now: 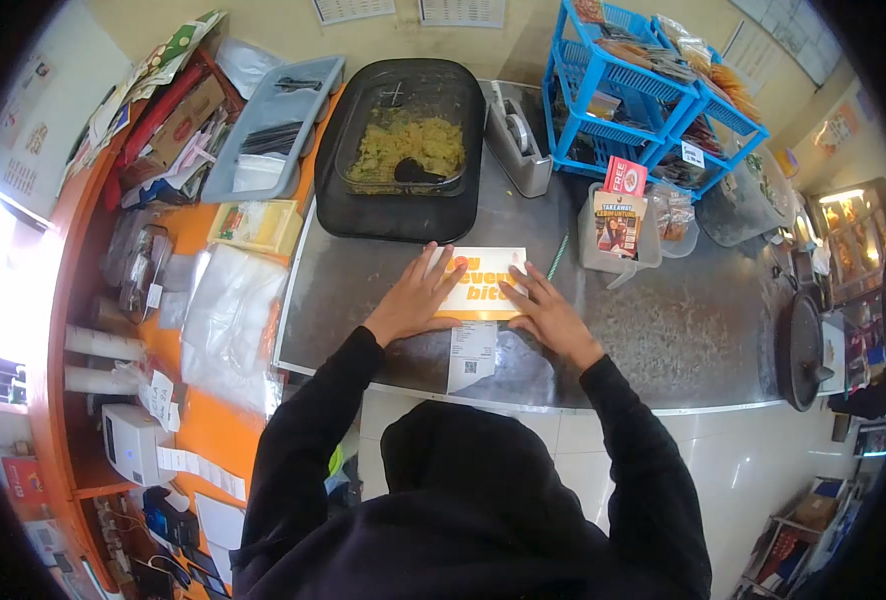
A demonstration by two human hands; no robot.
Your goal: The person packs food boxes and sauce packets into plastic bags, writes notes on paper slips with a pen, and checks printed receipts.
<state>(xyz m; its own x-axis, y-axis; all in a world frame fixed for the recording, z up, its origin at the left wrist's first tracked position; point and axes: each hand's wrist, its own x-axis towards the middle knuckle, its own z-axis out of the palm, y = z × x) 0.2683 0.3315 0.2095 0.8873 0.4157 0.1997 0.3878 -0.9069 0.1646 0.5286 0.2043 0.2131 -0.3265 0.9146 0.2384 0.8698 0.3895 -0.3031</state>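
A white cardboard takeaway box (483, 262) with orange lettering lies closed on the metal counter. My left hand (410, 302) grips its left end, fingers spread over the lid and thumb along the front edge. On the right end, my right hand (555, 318) holds the box the same way, fingers on top and thumb at the front. A printed receipt (472, 350) lies just in front of the box, partly on a clear plastic sheet (521, 370). Lettering on the lid is partly covered by my fingers.
Behind the box stands a black tray (333, 205) with a tub of yellow-green food (413, 140). A tape dispenser (523, 160), blue racks (613, 90) and a leaflet container (603, 245) stand to the right. Plastic bags (228, 320) and a cutlery bin (225, 170) lie left.
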